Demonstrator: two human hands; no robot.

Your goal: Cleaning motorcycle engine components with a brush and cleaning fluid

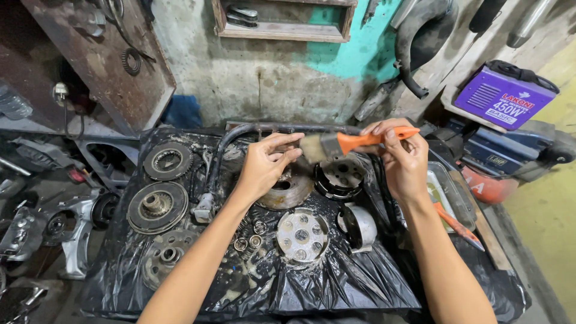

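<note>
Brushing goes best when the right hand (403, 163), its grip pinching the orange-handled brush (351, 143), sweeps bristles over the small part pinched by the left hand (264, 165), at twelve o'clock above the desk (336, 282).

A cluttered workshop corner: a stained grey concrete wall (264, 78) with a patch of turquoise paint (354, 54) rises behind a low bench draped in black plastic sheeting (336, 282). A wooden shelf (282, 30) hangs above, a rusty metal panel (102, 60) leans at left, and a purple box-shaped machine (504, 96), possibly a welder, sits at right beside yellowish floor (546, 222).
</note>
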